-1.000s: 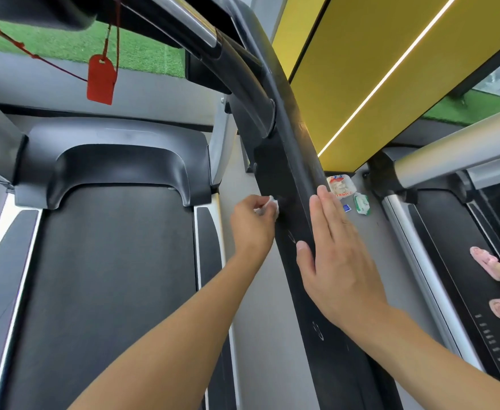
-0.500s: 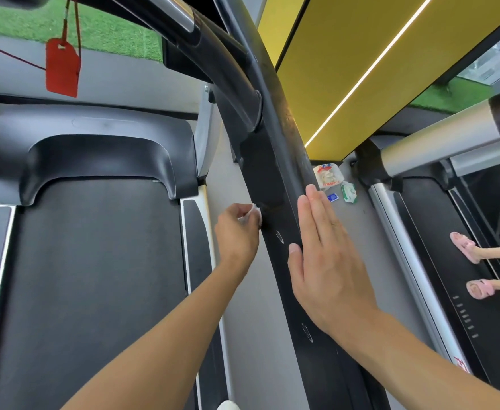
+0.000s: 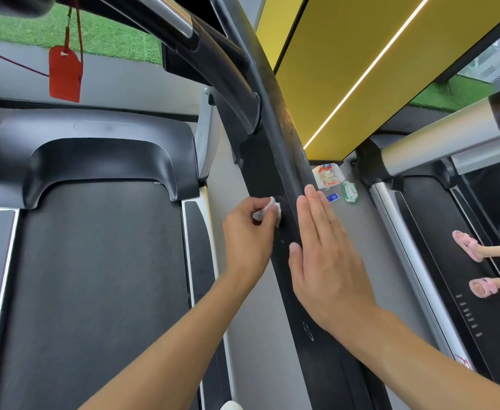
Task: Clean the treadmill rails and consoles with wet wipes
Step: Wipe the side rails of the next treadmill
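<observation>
Left hand [image 3: 250, 236] pinched a white wipe [image 3: 268, 211] against the black rail [image 3: 275, 179]; right hand [image 3: 325, 261] lay flat, fingers straight, on it. Neither hand's grip had changed.

- The left hand [image 3: 250, 235] is pinching a crumpled white wet wipe [image 3: 268, 210] and pressing it against the side of the black treadmill rail [image 3: 275, 179]
- The right hand [image 3: 328, 261] is lying flat on the same rail, fingers straight and together, just beside the wipe
- A red tag [image 3: 65, 74] is hanging on a red cord [image 3: 79, 28] above the front of the dark running belt [image 3: 94, 276]
- A green wipe pack [image 3: 350, 191], a small blue sachet [image 3: 332, 197] and a clear packet [image 3: 328, 176] are lying on the grey floor [image 3: 370, 232] just beyond the right hand's fingertips
- Two feet in pink sandals [image 3: 466, 245] are standing on the neighbouring treadmill [image 3: 438, 232] at the right edge
- A yellow panel [image 3: 346, 54] is crossing the upper right
</observation>
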`<state>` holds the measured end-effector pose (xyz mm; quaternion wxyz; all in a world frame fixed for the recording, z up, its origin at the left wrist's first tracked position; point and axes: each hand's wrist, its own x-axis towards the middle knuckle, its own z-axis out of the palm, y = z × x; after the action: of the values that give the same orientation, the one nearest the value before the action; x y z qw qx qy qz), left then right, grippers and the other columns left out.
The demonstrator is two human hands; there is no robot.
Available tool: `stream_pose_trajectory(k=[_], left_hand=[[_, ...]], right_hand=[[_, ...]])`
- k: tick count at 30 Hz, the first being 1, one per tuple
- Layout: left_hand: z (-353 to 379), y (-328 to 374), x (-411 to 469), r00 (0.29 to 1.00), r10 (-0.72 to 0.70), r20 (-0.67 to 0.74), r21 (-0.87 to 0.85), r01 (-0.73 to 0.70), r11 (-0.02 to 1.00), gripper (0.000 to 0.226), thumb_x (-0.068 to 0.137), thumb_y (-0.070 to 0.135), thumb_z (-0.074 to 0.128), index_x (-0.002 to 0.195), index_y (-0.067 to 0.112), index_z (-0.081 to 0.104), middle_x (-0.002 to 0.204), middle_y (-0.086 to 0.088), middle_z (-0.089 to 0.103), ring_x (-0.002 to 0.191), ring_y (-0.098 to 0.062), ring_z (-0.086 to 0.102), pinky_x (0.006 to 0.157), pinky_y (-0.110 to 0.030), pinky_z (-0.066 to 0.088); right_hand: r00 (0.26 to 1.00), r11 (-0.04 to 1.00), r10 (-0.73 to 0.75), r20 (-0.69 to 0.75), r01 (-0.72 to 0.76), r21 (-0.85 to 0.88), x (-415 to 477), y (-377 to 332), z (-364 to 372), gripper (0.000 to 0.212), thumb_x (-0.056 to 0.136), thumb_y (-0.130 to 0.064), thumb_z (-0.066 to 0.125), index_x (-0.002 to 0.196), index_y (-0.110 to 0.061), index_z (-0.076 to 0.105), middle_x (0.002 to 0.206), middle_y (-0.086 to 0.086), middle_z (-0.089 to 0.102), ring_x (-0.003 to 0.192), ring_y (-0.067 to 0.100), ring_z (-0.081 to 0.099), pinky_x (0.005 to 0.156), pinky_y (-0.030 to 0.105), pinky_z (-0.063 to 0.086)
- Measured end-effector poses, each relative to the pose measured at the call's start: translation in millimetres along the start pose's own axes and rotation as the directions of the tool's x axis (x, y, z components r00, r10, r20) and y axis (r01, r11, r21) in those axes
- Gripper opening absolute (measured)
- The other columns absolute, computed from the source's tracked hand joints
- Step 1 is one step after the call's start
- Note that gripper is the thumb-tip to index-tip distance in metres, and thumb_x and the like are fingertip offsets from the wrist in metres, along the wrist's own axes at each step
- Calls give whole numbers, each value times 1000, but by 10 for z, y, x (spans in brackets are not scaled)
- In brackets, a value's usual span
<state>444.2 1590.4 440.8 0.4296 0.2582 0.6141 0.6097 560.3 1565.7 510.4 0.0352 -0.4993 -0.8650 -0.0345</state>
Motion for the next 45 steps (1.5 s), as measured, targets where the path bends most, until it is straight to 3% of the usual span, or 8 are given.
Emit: stream_pose_trajectory(k=[6, 14, 18, 24, 26, 33, 38, 45], left_hand=[[20, 88, -50, 998, 67, 7, -30, -67, 997, 9, 95, 19, 67, 92, 28, 69, 84, 2, 72, 79, -13, 68, 69, -21, 54], [36, 101, -69, 992, 129, 0, -22, -129, 991, 15, 94, 19, 68, 95, 34, 68, 90, 5, 72, 87, -15, 69, 77, -27, 56], [19, 36, -83, 996, 82, -18, 17, -82, 996, 5, 96, 21, 66, 95, 24, 71, 84, 3, 72, 80, -14, 68, 71, -24, 54], [-29, -251, -98, 999, -51, -15, 106, 53, 993, 14, 97, 27, 64, 96, 16, 72, 81, 3, 73, 78, -12, 69, 76, -31, 59], [-22, -288, -112, 998, -56, -15, 93, 58, 994, 15, 98, 27, 63, 95, 16, 72, 79, 3, 72, 75, -11, 68, 73, -25, 57], [-21, -437, -20, 981, -187, -54, 148, 193, 970, 13, 98, 19, 60, 98, 11, 70, 85, -1, 72, 85, -19, 69, 76, -31, 58], [28, -280, -128, 993, -104, -62, 91, 109, 990, 14, 98, 20, 62, 94, 10, 71, 82, 1, 71, 72, -4, 63, 62, -6, 45], [55, 51, -222, 998, 59, -35, -19, -60, 998, 15, 95, 17, 67, 90, 31, 68, 80, 5, 71, 73, -9, 66, 66, -15, 51]], right_hand=[[1000, 1000, -2, -1, 2, 3, 0, -4, -4, 63, 97, -26, 31, 155, -8, 11, 164, 10, 10, 151, 23, 10, 115, 45, 34], [1000, 1000, -8, -2, 8, -11, 7, 4, 5, 68, 96, -18, 47, 155, -5, 16, 163, 11, 12, 151, 24, 10, 117, 46, 31], [1000, 1000, -10, -9, 10, -19, -1, 6, 12, 68, 95, -18, 47, 154, -4, 16, 163, 12, 13, 151, 25, 12, 115, 47, 33], [1000, 999, -10, -13, 9, -35, 2, -6, 9, 63, 97, -22, 34, 154, -4, 16, 163, 12, 13, 151, 25, 12, 115, 46, 33], [1000, 999, -11, -19, 10, -31, 2, -2, 4, 62, 97, -23, 29, 154, -4, 16, 163, 12, 14, 151, 25, 13, 115, 46, 34], [1000, 999, -11, -11, 11, -38, 8, 7, 14, 66, 95, -19, 43, 154, -3, 18, 163, 12, 14, 151, 25, 13, 115, 45, 34], [1000, 999, -16, -12, 16, -33, 9, 8, 19, 63, 97, -23, 32, 154, -4, 16, 163, 12, 13, 151, 24, 11, 115, 46, 34], [999, 999, -21, -34, 19, -46, 12, 18, 44, 64, 96, -29, 28, 154, -5, 14, 163, 12, 13, 151, 24, 11, 116, 46, 33]])
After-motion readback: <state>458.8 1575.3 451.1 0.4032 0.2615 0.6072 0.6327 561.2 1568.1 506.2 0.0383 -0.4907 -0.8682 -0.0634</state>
